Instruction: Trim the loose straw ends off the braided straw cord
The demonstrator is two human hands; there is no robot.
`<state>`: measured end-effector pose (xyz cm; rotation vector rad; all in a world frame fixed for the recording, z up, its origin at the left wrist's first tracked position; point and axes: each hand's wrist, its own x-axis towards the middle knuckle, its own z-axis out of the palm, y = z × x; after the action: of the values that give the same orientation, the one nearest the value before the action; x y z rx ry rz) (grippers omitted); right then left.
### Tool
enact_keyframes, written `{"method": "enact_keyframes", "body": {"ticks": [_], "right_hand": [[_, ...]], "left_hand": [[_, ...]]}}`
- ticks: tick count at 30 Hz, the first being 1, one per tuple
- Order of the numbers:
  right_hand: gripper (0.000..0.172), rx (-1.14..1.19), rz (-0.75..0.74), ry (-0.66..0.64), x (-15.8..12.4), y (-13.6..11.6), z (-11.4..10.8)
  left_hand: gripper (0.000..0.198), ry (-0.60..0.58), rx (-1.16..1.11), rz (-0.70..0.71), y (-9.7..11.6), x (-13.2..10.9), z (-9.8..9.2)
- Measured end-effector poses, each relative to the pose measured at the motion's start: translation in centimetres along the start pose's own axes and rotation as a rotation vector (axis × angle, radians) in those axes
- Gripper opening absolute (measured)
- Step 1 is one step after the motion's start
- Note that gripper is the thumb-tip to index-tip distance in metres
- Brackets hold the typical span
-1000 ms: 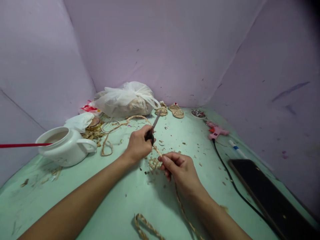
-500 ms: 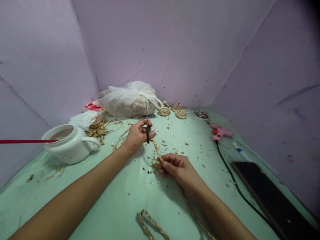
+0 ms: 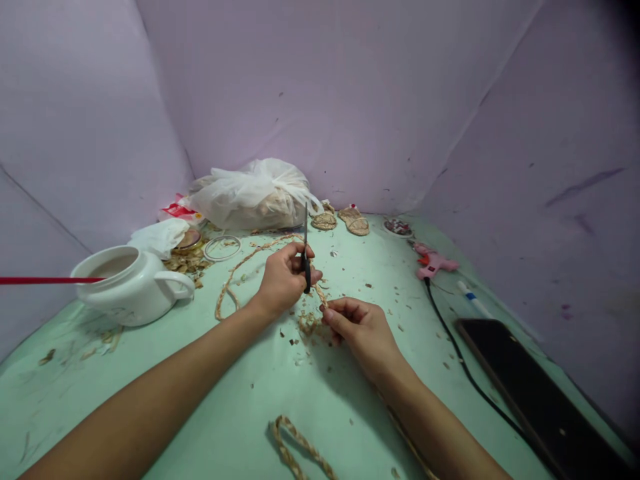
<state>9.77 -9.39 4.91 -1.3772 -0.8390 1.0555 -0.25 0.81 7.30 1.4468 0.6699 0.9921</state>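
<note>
My left hand (image 3: 287, 277) is closed around a pair of scissors (image 3: 307, 267) with dark handles, blades pointing up and away. Its fingers also hold a braided straw cord (image 3: 250, 250), which loops across the table behind the hand. To the right and a little nearer, my right hand (image 3: 357, 327) pinches the same cord between thumb and fingers. A short stretch of braid spans the gap between the two hands. More of the cord runs under my right forearm, and a bent loop of braid lies at the front edge of the view.
On the left stands a white mug (image 3: 135, 283) with a red stick in it. A tied plastic bag (image 3: 255, 197), a white ring (image 3: 223, 248) and woven straw soles (image 3: 354, 220) lie behind. A pink glue gun (image 3: 434, 261), marker (image 3: 475, 300) and dark phone (image 3: 530, 387) lie right. Straw scraps litter the green table.
My left hand has moved slightly right and nearer with the scissors, closing in on my right hand. The stretch of braid between them is shorter, and more cord shows behind the left hand.
</note>
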Motion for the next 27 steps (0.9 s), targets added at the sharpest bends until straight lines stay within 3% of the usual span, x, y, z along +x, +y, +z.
{"method": "enact_keyframes", "body": {"ticks": [3,9,14,17,21,24,27], "right_hand": [[0.018,0.139,0.072,-0.057,0.0,-0.1,0.0],[0.022,0.469,0.416,-0.399,-0.4,-0.5,-0.6],[0.017,0.523,0.506,-0.45,-0.4,-0.3,-0.9],[0.019,0.497,0.441,-0.323,-0.2,-0.4,-0.7],[0.023,0.395,0.288,0.026,0.3,-0.8,-0.8],[0.024,0.342,0.185,0.204,0.7,-1.1,-1.4],[0.024,0.356,0.123,0.258,1.0,-1.3,-1.8]], "left_hand": [[0.03,-0.04,-0.075,0.004,-0.1,0.1,-0.3],[0.037,-0.211,-0.189,-0.024,-0.4,0.3,-1.4],[0.037,-0.263,-0.236,-0.016,-0.4,0.3,-1.3],[0.036,-0.217,-0.111,-0.034,0.0,0.5,-1.3],[0.031,-0.121,0.244,-0.026,1.3,0.7,-2.0],[0.028,-0.19,0.57,0.141,2.0,0.3,-2.6],[0.025,-0.326,0.959,0.405,1.8,-0.4,-2.9]]}}
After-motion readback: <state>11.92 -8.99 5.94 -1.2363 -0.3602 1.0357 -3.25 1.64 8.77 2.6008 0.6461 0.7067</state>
